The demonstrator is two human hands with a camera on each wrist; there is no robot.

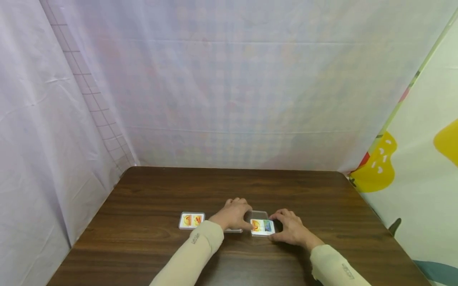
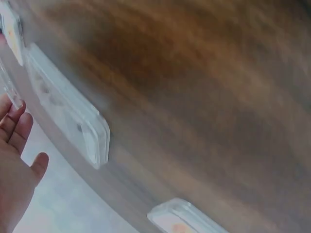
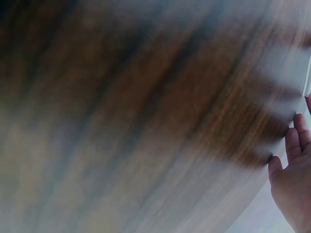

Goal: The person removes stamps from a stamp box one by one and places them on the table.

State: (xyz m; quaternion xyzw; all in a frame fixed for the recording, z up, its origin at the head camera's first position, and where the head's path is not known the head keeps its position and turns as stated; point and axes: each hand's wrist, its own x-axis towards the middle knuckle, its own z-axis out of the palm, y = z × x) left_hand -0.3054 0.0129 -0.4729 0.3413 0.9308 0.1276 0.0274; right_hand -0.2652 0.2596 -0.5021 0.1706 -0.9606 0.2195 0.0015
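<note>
A clear plastic box of picture cards (image 1: 262, 227) lies on the table, its top card showing an orange picture beside a blue-green one. My right hand (image 1: 291, 229) holds it at the right side, thumb by the near corner and fingers by the far one. My left hand (image 1: 232, 213) grips a clear plastic lid (image 1: 259, 215) by its left side; this lid overlaps the far edge of the box in the head view. In the left wrist view, the fingertips (image 2: 18, 108) are on the lid's edge.
Partly hidden under my left wrist lies a second clear box (image 2: 70, 109). A third card box (image 1: 192, 221) with orange pictures lies farther left. The brown wooden table (image 1: 143, 246) meets pale curtains (image 1: 232, 99) at its back edge.
</note>
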